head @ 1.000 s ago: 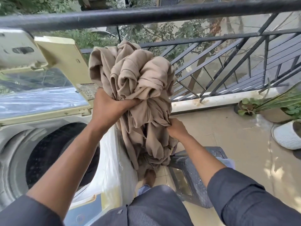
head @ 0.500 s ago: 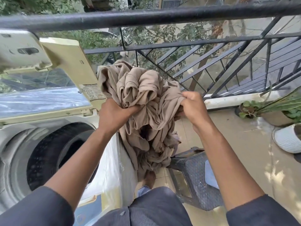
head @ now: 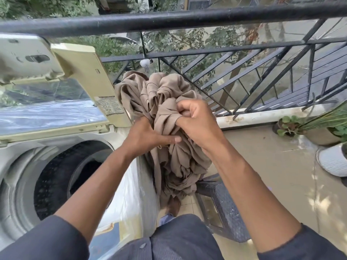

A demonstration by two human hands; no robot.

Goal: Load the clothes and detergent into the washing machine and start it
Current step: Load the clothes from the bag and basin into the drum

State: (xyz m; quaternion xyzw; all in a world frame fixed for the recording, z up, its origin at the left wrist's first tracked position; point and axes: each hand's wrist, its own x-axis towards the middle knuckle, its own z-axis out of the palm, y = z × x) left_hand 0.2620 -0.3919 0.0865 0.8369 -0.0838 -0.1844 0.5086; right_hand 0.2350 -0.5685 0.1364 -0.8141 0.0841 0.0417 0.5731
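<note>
Left hand (head: pixel 148 136) and right hand (head: pixel 197 119) gripping tan cloth (head: pixel 169 102) (bunched), beside open washing machine (head: pixel 56 166)

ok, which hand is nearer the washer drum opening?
Left. The left hand grips the beige cloth bundle just past the right rim of the drum opening; the right hand grips the bundle farther right, toward the railing.

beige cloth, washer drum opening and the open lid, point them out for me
beige cloth (head: pixel 178 162), head view, on the bunched folds hanging below the hands
washer drum opening (head: pixel 62 177), head view, on the dark inner wall
open lid (head: pixel 82 72), head view, on its cream underside panel
</note>
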